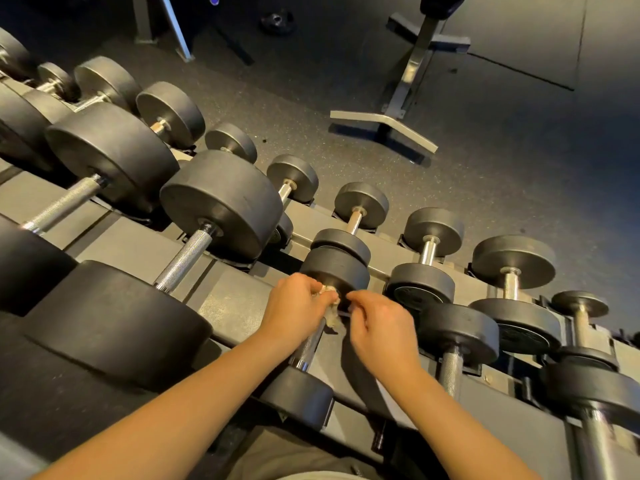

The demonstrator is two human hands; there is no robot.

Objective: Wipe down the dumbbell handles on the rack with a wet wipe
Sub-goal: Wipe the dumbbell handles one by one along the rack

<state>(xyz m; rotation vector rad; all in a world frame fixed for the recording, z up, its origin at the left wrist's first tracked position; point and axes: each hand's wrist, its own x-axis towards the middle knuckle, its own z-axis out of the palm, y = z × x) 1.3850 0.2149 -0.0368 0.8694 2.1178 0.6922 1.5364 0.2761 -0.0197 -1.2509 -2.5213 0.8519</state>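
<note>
A grey rack [228, 299] holds rows of black dumbbells with knurled steel handles. My left hand [294, 306] grips a crumpled wet wipe [333, 317] against the upper end of one handle [308, 348], just below its far weight head [337, 271]. My right hand [377, 327] is beside it, fingers curled, pinching the wipe's right edge. The near head [298, 396] of this dumbbell sits by my left forearm.
Larger dumbbells [221, 202] lie to the left, smaller ones [457, 334] to the right and on the far row. A bench's metal base [384, 126] stands on the dark rubber floor beyond the rack. A small weight plate [277, 20] lies far back.
</note>
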